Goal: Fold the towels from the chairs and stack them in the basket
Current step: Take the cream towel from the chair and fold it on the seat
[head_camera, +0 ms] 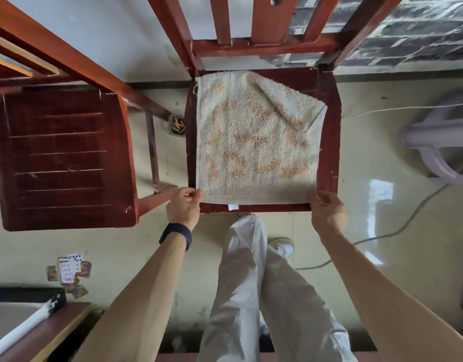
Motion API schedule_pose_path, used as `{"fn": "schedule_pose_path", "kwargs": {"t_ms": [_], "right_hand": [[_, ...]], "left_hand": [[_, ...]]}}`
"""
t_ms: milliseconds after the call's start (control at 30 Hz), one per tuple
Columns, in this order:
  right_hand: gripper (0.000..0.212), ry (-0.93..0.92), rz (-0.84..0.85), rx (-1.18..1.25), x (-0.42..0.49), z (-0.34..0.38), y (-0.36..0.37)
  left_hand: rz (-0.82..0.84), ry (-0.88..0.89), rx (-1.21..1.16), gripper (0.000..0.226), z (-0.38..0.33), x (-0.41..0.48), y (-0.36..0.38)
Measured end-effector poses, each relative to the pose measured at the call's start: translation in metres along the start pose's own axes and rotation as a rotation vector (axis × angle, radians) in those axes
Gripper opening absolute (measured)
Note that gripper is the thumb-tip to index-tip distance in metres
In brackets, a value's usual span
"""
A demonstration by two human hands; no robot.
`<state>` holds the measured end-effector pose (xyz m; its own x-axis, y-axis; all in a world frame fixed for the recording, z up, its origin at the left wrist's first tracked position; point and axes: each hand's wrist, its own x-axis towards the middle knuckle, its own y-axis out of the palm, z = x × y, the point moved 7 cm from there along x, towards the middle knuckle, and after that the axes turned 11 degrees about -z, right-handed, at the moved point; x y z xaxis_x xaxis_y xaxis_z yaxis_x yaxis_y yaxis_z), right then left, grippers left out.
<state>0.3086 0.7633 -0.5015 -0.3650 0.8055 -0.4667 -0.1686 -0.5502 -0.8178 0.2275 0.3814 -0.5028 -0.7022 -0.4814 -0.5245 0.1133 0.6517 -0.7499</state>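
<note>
Towel (256, 142) x1, chairs (329, 142) (63, 158) x2, hands (183, 207) (328, 212) x2 gripping its corners.

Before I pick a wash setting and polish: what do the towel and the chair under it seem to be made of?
The towel looks like looped terry, probably cotton: nubbly off-white pile with faded orange patterning. The chair under it looks like wood with glossy reddish-brown varnish; pale chips along the seat edge hint at a coating.
</note>
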Motion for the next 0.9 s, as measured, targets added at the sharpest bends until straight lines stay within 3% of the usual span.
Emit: {"fn": "schedule_pose_path", "kwargs": {"t_ms": [233, 467, 600, 700, 800, 900], "right_hand": [[0.03, -0.094, -0.012, -0.053, 0.002, 0.002, 0.004], [0.014, -0.146, 0.054, -0.133, 0.002, 0.022, 0.008], [0.017, -0.037, 0.108, -0.021, -0.002, 0.021, -0.006], [0.024, 0.143, 0.171, 0.234, -0.003, 0.015, -0.029], [0.021, 0.238, 0.217, 0.441, -0.013, 0.026, -0.066], [0.017, 0.214, 0.257, 0.574, -0.033, 0.055, -0.119]], "left_hand": [[-0.006, -0.012, 0.075, 0.037, -0.005, -0.009, 0.003], [0.047, -0.022, 0.142, 0.02, -0.008, -0.004, 0.01], [0.094, -0.206, -0.094, 0.021, 0.001, -0.003, 0.004], [0.146, -0.36, -0.319, 0.034, -0.002, -0.014, -0.017], [0.228, -0.375, -0.44, 0.048, -0.024, -0.034, -0.048], [0.237, -0.349, -0.589, 0.039, -0.062, -0.063, -0.089]]}}
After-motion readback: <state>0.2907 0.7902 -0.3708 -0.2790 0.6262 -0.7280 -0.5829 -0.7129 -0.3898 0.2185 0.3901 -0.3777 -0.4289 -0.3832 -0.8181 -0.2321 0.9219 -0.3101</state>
